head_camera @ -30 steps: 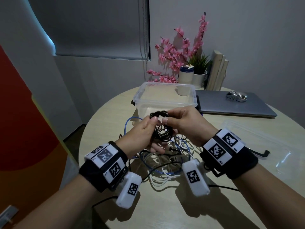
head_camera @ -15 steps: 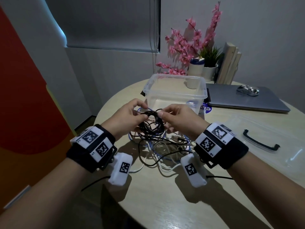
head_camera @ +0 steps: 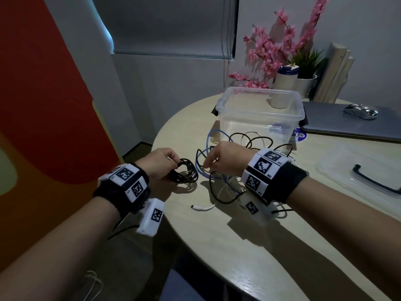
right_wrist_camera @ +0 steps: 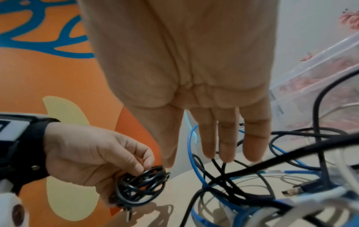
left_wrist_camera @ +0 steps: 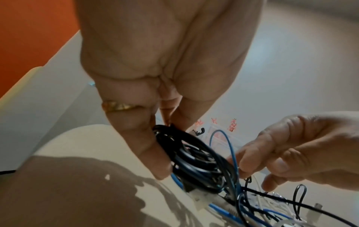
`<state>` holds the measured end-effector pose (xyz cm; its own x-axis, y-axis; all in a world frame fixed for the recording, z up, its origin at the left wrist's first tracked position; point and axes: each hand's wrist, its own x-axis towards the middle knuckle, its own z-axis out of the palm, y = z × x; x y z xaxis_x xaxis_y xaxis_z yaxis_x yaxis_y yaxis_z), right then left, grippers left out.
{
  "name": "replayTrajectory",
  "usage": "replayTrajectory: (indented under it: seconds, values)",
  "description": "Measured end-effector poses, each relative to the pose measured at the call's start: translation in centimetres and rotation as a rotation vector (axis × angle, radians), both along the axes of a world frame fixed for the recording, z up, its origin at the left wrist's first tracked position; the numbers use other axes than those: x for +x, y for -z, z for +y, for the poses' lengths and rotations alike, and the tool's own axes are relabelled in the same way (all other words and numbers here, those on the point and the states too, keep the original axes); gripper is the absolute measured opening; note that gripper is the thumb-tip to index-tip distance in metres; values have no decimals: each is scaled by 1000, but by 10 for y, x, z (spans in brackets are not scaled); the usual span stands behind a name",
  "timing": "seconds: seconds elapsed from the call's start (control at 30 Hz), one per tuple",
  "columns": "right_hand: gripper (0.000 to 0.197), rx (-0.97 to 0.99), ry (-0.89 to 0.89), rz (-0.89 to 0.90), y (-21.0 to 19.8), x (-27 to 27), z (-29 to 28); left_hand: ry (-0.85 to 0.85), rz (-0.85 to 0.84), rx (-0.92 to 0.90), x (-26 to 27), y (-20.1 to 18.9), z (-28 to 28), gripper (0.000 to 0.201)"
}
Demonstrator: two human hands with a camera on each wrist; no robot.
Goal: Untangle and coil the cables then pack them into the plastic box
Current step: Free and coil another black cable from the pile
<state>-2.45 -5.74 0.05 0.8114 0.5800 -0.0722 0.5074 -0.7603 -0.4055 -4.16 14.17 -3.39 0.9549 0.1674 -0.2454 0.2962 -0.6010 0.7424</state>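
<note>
Cables: left hand pinches a glossy black round coil; right hand hangs slack-fingered.

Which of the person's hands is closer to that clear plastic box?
The right hand. It hangs over the loose cables just in front of the plastic box; the left hand holds the black coil farther off.
</note>
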Motion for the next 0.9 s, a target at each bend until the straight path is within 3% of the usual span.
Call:
replayTrajectory:
  seconds: [0.27,0.37,0.6,0.73,0.9]
  values:
    - [28,-401,-55,-45,2,3,12,52,67,77,-3,6,9,12]
    - [27,-415,19,-41,0,4,7,95,98,150,-5,4,12,8]
    - [32,-43,248,-51,-9,14,-12,112,-64,143,-3,-3,2,12]
    - [28,262,393,-59,-19,28,-30,133,-6,97,0,-7,-10,15]
    - [28,504,468,-10,-30,26,-49,64,12,-192,5,-5,-23,11]
